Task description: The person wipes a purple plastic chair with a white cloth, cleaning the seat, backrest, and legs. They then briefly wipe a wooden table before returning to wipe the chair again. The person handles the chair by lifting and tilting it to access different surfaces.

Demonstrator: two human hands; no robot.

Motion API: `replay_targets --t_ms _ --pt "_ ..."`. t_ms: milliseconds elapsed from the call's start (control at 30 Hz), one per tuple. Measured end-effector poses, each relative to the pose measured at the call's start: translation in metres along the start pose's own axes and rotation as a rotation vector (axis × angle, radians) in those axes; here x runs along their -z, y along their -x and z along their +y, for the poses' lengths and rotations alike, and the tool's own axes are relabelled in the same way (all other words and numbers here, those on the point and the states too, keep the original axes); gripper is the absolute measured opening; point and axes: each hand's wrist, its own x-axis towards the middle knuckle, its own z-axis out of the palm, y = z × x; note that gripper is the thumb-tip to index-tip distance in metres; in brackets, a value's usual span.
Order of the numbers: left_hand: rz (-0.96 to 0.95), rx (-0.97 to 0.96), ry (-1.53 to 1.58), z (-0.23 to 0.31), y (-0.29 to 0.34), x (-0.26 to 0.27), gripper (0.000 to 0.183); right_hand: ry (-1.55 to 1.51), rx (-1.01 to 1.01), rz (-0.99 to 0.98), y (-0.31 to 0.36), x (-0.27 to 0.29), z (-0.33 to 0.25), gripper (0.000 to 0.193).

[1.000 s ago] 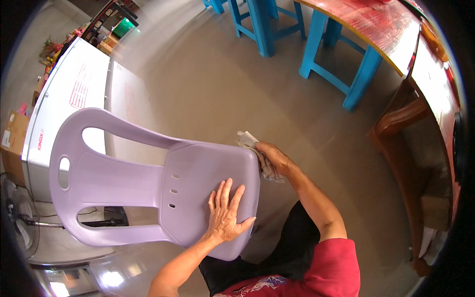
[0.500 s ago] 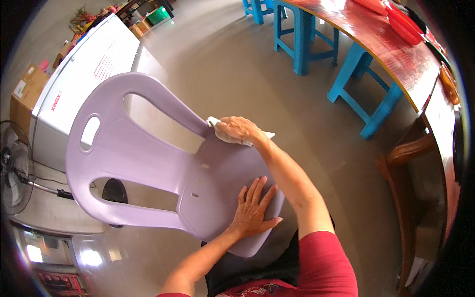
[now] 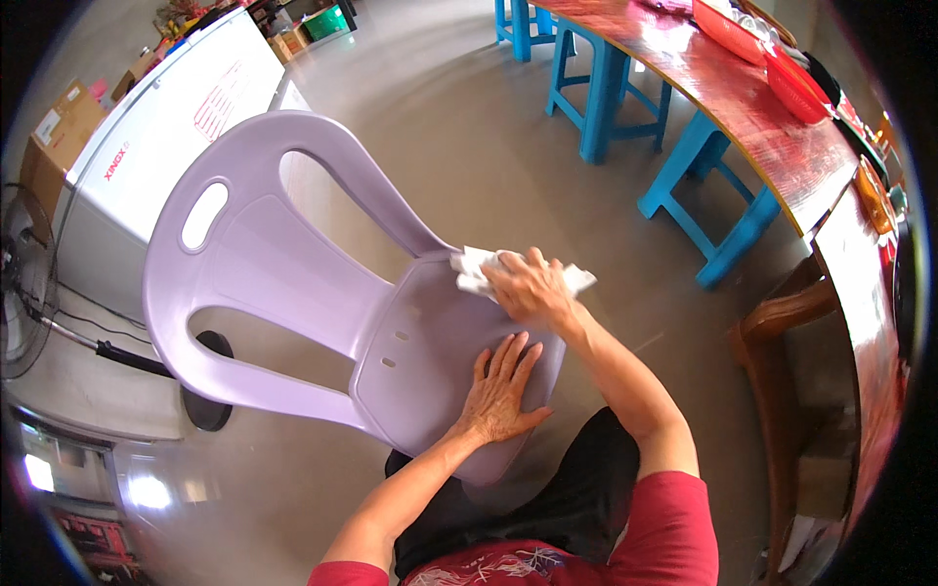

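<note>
A light purple plastic chair [image 3: 293, 256] stands before me, its backrest with long openings and a hand slot leaning to the left. My left hand [image 3: 500, 393] lies flat on the seat, fingers stretched out. At the seat's far right edge, my right hand [image 3: 531, 290] is closed on a crumpled white cloth [image 3: 473, 270], which touches the edge and sticks out on both sides of the fingers. Part of the seat is covered by my hands, and the chair's legs are hidden from view.
Beyond the backrest is a white chest freezer [image 3: 147, 146], with a standing fan [image 3: 27, 269] at its left. Blue stools [image 3: 699, 186] are tucked along a reddish wooden table [image 3: 723, 122] on the right. Red baskets [image 3: 796, 88] rest on the table, and a carved wooden leg [image 3: 767, 342] stands below.
My right hand has slid the cloth rightward along the seat's far edge. The chair's backrest has turned slightly, and my left hand stays flat on the seat. The whole view has shifted a little.
</note>
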Motion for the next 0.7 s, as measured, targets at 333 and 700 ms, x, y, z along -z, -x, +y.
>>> replay_targets --t_ms 333,700 --pt "0.296 -0.094 -0.021 0.001 0.065 0.024 0.058 0.107 -0.017 -0.02 0.077 0.013 -0.043 0.039" --pt "0.155 0.209 -0.114 -0.02 0.161 0.011 0.074 -0.056 -0.062 -0.045 -0.041 -0.084 -0.124 0.039"
